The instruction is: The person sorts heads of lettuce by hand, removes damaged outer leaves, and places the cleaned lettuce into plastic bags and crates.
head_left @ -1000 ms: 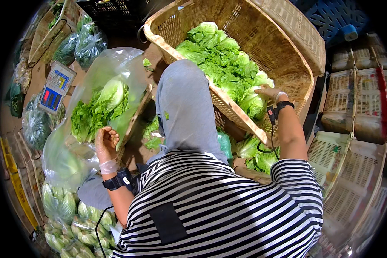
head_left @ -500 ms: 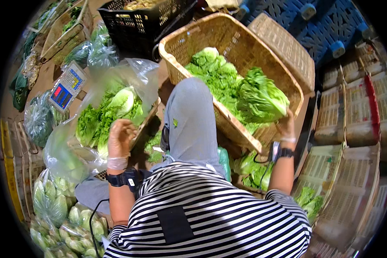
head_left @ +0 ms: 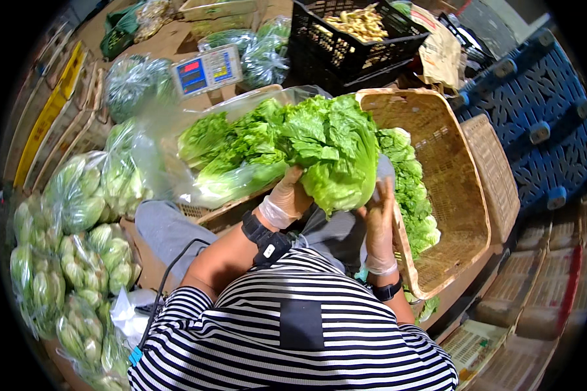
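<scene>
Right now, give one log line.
left hand: holding leafy green lettuce head; right hand: beside it, contact unclear; tan plastic crate: lettuces inside

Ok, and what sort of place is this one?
Likely a produce packing or wholesale area, judging by the scale, the crate of lettuce and the bagged vegetables piled at left.

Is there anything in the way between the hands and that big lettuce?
Nothing visible, except what look like thin clear gloves. The left hand touches the lettuce at lower left; the right hand is at lower right.
</scene>
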`<state>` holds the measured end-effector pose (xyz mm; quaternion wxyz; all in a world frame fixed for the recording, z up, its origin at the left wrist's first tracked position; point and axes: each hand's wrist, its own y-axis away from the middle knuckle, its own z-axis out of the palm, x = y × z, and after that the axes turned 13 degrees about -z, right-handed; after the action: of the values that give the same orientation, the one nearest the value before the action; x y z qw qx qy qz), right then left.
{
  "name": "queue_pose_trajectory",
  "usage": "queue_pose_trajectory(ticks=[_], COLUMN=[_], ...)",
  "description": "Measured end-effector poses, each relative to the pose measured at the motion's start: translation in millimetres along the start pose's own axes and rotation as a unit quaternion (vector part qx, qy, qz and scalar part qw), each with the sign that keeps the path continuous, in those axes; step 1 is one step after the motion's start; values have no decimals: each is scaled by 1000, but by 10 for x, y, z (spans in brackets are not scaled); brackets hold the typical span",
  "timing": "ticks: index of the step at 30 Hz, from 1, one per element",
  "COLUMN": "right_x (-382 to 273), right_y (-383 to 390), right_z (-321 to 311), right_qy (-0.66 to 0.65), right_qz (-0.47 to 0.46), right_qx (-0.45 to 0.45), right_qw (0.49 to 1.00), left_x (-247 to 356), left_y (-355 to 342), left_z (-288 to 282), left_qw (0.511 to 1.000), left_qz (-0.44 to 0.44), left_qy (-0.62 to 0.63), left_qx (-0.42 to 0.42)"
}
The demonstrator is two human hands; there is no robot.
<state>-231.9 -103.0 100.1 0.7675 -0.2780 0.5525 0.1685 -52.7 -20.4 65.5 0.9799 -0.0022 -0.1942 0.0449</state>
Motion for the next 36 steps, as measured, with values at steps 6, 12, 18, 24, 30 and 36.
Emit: queue_pose_trajectory(ticks=[6, 12, 18, 24, 30, 36], right_x=[136, 77, 45, 20, 103, 141], right_y=[-193, -222, -255, -255, -131, -108], right_z=[64, -290, -246, -205, -287, -265], right_qy=[83, -312, -44, 219, 114, 114], right_qz=[-63, 161, 123, -36, 44, 68], right_qx=[-20, 22, -26, 14, -8, 34], right_qw=[994, 936, 991, 975, 992, 991], left_x=[23, 316, 26, -134, -120, -96], left_y=[135, 187, 20, -68, -42, 63], left_z=[227, 24, -150, -434, -645, -848], left_qw=[993, 947, 997, 993, 998, 992], left_qz=[-29, 104, 61, 17, -18, -91], left_qy=[-108, -268, 1, 81, 55, 81], left_qx=[39, 140, 48, 85, 29, -9])
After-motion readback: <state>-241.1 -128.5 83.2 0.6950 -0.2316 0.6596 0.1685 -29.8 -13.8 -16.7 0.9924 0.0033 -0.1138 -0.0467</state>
